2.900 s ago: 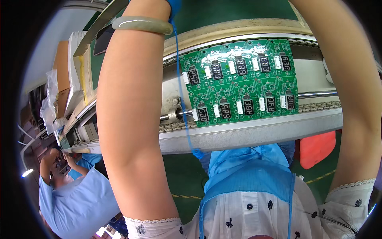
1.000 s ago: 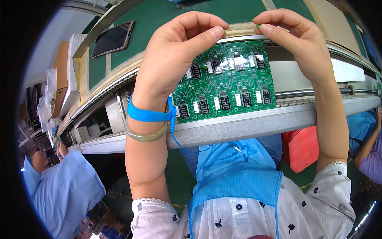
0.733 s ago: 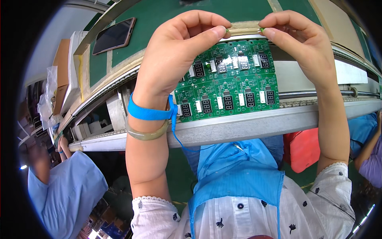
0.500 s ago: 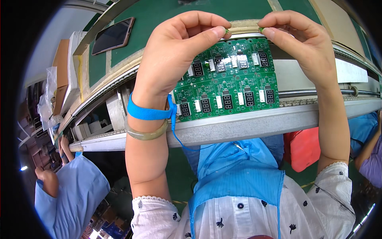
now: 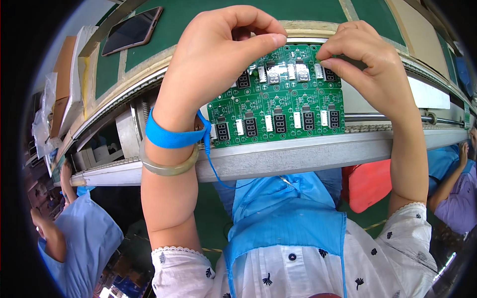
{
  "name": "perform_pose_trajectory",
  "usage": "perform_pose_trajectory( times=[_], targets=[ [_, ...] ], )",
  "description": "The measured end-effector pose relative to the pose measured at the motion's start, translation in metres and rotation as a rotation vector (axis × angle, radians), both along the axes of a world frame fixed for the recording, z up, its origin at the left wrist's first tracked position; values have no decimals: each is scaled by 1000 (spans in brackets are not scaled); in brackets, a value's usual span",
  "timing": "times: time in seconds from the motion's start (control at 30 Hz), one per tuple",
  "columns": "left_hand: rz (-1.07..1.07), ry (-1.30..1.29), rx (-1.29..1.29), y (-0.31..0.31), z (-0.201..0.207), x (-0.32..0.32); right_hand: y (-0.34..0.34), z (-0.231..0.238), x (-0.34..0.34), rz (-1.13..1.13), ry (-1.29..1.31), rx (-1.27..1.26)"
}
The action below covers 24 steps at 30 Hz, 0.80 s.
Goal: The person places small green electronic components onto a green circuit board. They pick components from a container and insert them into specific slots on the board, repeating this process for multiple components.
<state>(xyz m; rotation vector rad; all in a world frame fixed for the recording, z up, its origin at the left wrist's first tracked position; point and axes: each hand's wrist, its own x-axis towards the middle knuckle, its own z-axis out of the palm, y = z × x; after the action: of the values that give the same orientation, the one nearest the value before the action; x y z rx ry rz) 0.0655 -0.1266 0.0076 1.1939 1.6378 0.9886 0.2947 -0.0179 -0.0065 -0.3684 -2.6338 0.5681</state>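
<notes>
A green circuit board panel (image 5: 318, 96) lies across the metal rails in front of me, with rows of black digit displays (image 5: 279, 123) and white connectors (image 5: 297, 120). My left hand (image 5: 213, 57), a blue wrist strap (image 5: 174, 134) below it, is closed in a pinch over the panel's far edge. What its fingertips hold is too small to make out. At the panel's far right corner, my right hand (image 5: 370, 69) is also pinched, close above a connector and display; anything between its fingertips is hidden.
A metal rail (image 5: 278, 160) runs along the near side of the panel. A phone (image 5: 133, 31) rests on the green surface at the far left. Co-workers in a blue garment (image 5: 87, 238) and a purple sleeve (image 5: 454, 208) are at either side.
My right hand has come down from beyond the far edge onto the panel's right corner, hiding the small green part seen at its fingertips. My left hand stays near the far edge.
</notes>
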Motion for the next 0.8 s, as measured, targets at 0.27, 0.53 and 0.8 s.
perform_pose_trajectory(
  times=[0.27,0.53,0.8],
  targets=[
    [32,63,-95,3,21,8,-10,4,-9,-4,-141,135],
    [-22,128,162,-10,8,7,-17,7,-13,-21,-213,329],
    [-27,122,110,-8,11,6,-21,9,-14,-15,-212,436]
  ],
)
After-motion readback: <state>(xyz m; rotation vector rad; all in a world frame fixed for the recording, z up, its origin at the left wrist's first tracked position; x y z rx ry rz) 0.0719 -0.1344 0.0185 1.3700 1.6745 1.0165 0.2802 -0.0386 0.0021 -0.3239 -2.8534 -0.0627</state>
